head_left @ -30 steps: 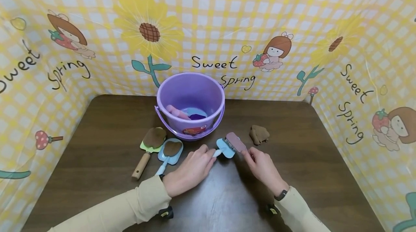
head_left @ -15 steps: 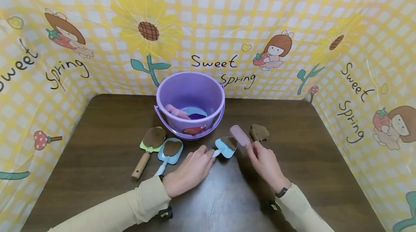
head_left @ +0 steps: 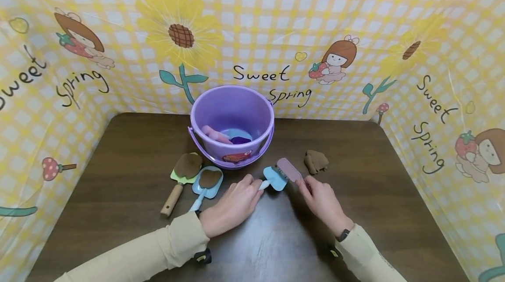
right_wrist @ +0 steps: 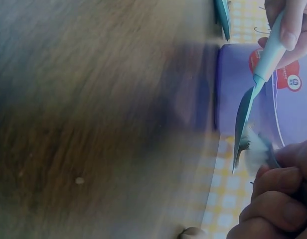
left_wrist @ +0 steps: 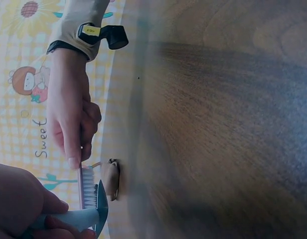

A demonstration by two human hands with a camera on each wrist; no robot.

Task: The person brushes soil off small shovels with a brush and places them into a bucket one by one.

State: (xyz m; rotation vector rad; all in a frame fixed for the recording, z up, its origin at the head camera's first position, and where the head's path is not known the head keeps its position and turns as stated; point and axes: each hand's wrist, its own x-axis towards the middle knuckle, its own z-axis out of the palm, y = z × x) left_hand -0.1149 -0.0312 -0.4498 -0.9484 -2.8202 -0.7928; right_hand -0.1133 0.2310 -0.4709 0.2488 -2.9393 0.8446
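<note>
My left hand (head_left: 232, 205) grips the handle of a small light-blue toy shovel (head_left: 279, 183), its blade held over the table and pointing right. My right hand (head_left: 323, 203) holds a pink brush (head_left: 289, 169) by its handle, bristles down on the shovel's blade. In the left wrist view the white bristles (left_wrist: 88, 189) meet the blade's face. From the right wrist, a little brown matter shows on the blade (right_wrist: 241, 119) near the bristles. A brown clay-like lump (head_left: 316, 161) lies on the table just beyond my right hand.
Behind the hands stands a purple bucket (head_left: 236, 106) with a pink item and blue pieces inside. To its left lie a green shovel with a wooden handle (head_left: 172, 201) and another light-blue shovel (head_left: 197, 202), both bearing brown lumps. Patterned cloth (head_left: 252, 32) walls the table (head_left: 375, 176).
Half a second ago the brush was lifted off the blade, showing a brown patch there; now its bristles are back down on the blade. My left hand and the shovel have hardly moved.
</note>
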